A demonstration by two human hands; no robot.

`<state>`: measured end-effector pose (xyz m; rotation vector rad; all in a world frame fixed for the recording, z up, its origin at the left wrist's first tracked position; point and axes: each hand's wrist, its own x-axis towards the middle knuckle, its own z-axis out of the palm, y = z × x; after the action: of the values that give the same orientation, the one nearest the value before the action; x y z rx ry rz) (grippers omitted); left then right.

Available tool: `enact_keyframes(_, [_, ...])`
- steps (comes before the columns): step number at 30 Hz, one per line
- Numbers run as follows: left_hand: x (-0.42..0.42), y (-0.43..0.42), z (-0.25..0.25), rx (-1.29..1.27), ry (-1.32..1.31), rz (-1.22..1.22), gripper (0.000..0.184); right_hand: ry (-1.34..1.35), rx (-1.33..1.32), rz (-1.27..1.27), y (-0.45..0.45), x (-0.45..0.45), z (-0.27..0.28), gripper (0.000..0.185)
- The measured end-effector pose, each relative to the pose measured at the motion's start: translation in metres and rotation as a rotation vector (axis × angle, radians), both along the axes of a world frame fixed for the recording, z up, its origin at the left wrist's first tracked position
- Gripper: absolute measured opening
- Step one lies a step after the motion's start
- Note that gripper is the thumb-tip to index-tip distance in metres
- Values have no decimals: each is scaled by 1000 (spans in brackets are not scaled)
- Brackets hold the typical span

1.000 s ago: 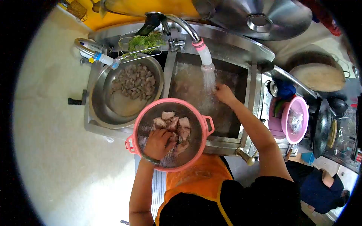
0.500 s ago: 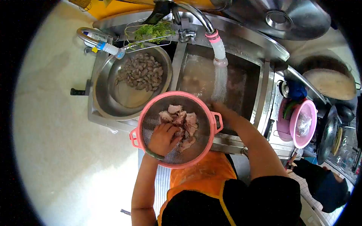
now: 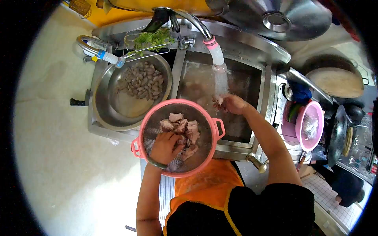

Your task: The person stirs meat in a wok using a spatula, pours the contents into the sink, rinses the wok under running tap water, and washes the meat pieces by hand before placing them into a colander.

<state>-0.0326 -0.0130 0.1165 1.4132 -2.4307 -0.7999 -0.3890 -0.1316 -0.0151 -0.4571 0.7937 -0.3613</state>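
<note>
A pink-rimmed mesh colander (image 3: 212, 149) with several chunks of raw meat (image 3: 193, 131) in it sits over the front edge of the sink. Inside it, my left hand (image 3: 164, 147) is closed around a meat piece (image 3: 181, 140), partly hidden by the fingers. Over the right sink basin (image 3: 197, 78), my right hand (image 3: 234, 104) grips another piece of meat (image 3: 219, 102) under water running from the pink-ringed faucet (image 3: 216, 55). Murky water stands in the basin, with pale shapes I cannot make out below its surface.
To the left, a round metal bowl (image 3: 103, 106) holds many small grey-brown clams (image 3: 143, 80). Green leaves (image 3: 153, 40) lie in a wire rack behind. A pink bowl (image 3: 319, 131) with a plastic bag stands right. Another person (image 3: 344, 187) is at lower right.
My right hand has risen from the basin water, bringing a piece of meat into the stream. My left hand stays at the meat in the colander. The view has shifted slightly.
</note>
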Motion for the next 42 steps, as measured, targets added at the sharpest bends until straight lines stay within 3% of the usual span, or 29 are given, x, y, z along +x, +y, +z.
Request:
enact_keyframes(5, [0,2,1,6,-14,16,28,144,-101,-115,6,8,47,45])
enact_keyframes(8, [0,2,1,-9,-1,8,28,55,-146,-95,0,6,70,44])
enact_keyframes(11, [0,1,2,-10,14,3,28,113,-402,28,1,22,112,45])
enact_keyframes(13, [0,1,3,-10,-4,0,28,283,-832,193,15,40,125,48])
enact_keyframes(15, [1,2,3,-23,-7,-3,28,392,-1042,359,20,59,165,52])
enact_keyframes(19, [-1,1,5,-59,13,6,27,-271,-181,-126,-7,46,128,41])
enact_keyframes(23, [-2,0,7,1,27,12,28,-365,-210,-347,-3,43,125,51])
enact_keyframes(26, [1,1,0,40,23,-1,30,-376,-264,-377,2,43,121,47])
enact_keyframes(33, [2,1,-1,-11,24,-3,32,-148,-171,-356,9,38,112,37])
enact_keyframes(38, [3,0,0,-7,31,-10,31,-152,-124,-268,15,52,145,40])
enact_keyframes(41, [3,0,0,-26,62,-7,29,10,-603,58,33,75,187,43])
enact_keyframes(42, [2,0,1,-2,54,-12,28,101,-613,56,29,72,182,43])
